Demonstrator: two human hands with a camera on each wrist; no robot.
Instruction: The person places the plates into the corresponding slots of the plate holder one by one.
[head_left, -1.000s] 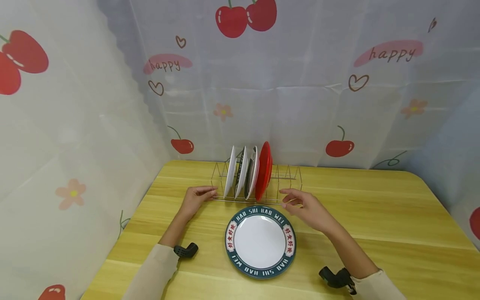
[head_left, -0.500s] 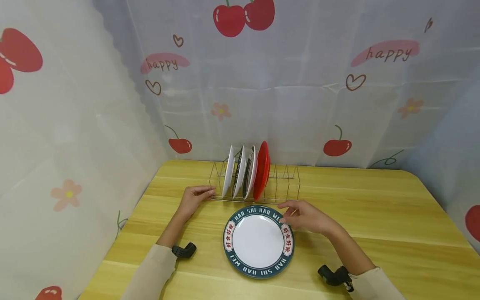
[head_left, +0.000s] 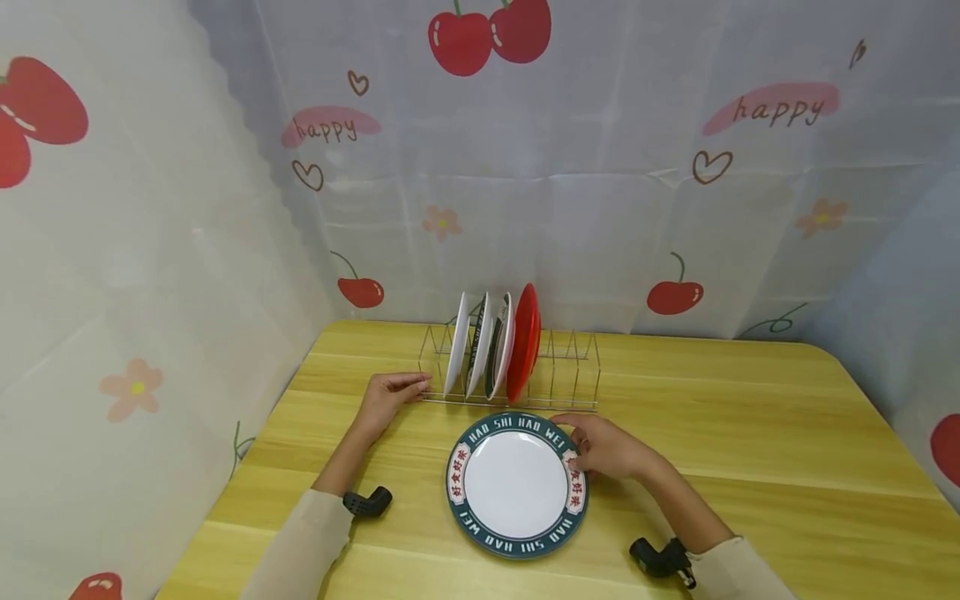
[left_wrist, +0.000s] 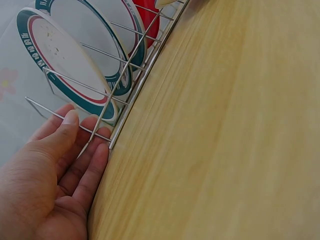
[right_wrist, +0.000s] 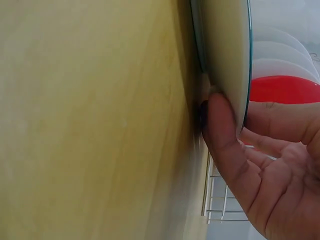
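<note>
My left hand [head_left: 386, 404] holds the left end of a wire dish rack [head_left: 576, 407]; in the left wrist view its thumb and fingers lie about the end wires. A white plate with a lettered green rim [head_left: 516, 485] lies face up on the table in front of the rack. At its right upper edge, my right hand [head_left: 613, 447] pinches the rim. The right wrist view has one finger under the plate [right_wrist: 227, 55] and another digit on its upper side. Several plates stand on edge in the rack, white ones [head_left: 456, 346] on the left and a red one [head_left: 525, 346] rightmost.
The wooden table [head_left: 750, 417] has its back edge just behind the rack. A pale curtain [head_left: 600, 217] printed with cherries hangs behind and along the left side. Rack slots to the right of the red plate hold no plates. Black wrist cameras [head_left: 367, 502] sit at both wrists.
My right hand has come away from the rack's right end, down and toward me, and has taken hold of the flat plate's rim. The left hand stays at the rack.
</note>
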